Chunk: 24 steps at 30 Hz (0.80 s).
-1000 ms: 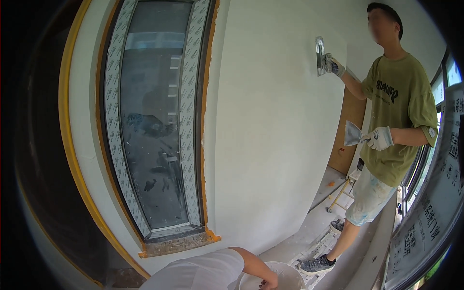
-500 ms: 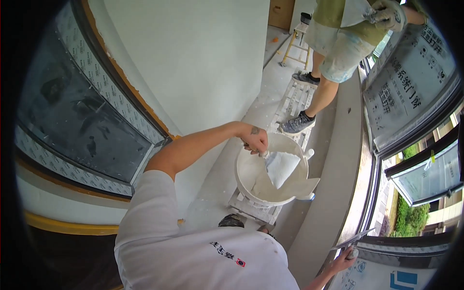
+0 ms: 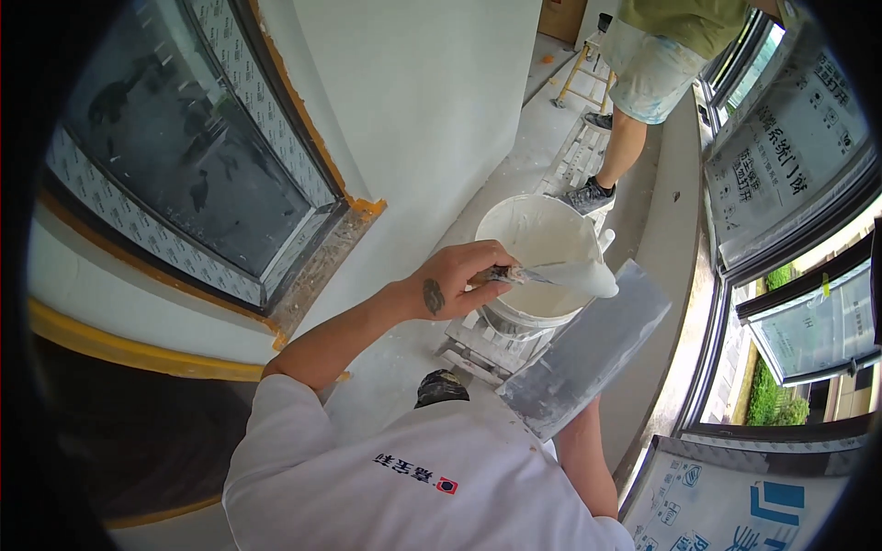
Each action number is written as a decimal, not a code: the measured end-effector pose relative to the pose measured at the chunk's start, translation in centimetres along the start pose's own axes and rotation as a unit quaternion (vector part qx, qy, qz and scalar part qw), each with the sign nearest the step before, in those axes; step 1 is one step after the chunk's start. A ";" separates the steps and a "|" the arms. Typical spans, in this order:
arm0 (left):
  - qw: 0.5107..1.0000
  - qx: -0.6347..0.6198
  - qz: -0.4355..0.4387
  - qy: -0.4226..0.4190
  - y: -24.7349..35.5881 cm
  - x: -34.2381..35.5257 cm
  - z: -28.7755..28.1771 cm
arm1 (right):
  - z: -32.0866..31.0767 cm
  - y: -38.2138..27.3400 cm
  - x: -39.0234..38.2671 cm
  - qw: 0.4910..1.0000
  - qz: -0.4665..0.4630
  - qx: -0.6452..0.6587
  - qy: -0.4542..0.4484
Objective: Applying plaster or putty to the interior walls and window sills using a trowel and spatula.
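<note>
My left hand [image 3: 452, 280] is closed around the handle of a putty knife [image 3: 533, 274], palm down. A thick lump of white putty [image 3: 591, 278] covers the blade's end, above the right side of a white bucket [image 3: 514, 319]. Inside the bucket is more white putty [image 3: 531, 225]. Just right of the bucket, a wide rectangular plastering trowel [image 3: 593, 354] is held tilted, its grey, smeared face up, with the tip near the loaded knife. My right hand [image 3: 588, 413] holds the trowel from beneath; the blade hides its fingers.
The bucket stands on a splattered plank platform [image 3: 473, 354]. Beyond it another person [image 3: 648, 83] stands on slatted planks [image 3: 574, 161], with a yellow stepladder [image 3: 588, 84] behind. Film-covered windows [image 3: 781, 156] line the right; a framed pane [image 3: 184, 156] is at left.
My right hand has brought the trowel from the far right window side to beside the bucket. My left hand has lifted the putty knife out of the bucket, loaded with putty, toward the trowel.
</note>
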State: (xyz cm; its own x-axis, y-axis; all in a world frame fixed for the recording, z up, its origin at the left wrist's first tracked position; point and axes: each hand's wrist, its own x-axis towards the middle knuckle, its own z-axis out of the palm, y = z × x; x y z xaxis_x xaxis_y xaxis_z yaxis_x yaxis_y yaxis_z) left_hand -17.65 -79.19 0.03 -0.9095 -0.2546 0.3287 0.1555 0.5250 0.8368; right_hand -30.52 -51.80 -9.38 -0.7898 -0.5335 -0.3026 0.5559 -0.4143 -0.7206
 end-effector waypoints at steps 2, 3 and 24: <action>0.977 0.156 0.134 0.062 0.9 -3.3 3.0 | -0.1 2.4 -0.6 0.987 0.127 0.057 -0.075; 0.978 0.159 0.119 0.069 0.9 -4.7 4.6 | 0.4 3.9 -0.5 0.972 0.190 0.087 -0.107; 0.829 0.519 -0.118 0.169 0.9 -33.0 8.4 | -6.5 18.9 -6.8 0.725 0.634 0.162 -0.216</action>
State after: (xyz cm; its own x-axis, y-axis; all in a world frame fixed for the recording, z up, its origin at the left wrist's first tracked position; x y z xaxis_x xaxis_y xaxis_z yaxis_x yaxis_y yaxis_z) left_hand 9.25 -63.43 -13.74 -0.6798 -0.5711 0.4600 -0.5876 0.7995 0.1243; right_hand -16.31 -51.22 -24.99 0.5238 -0.7896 -0.3197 0.8515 0.4956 0.1713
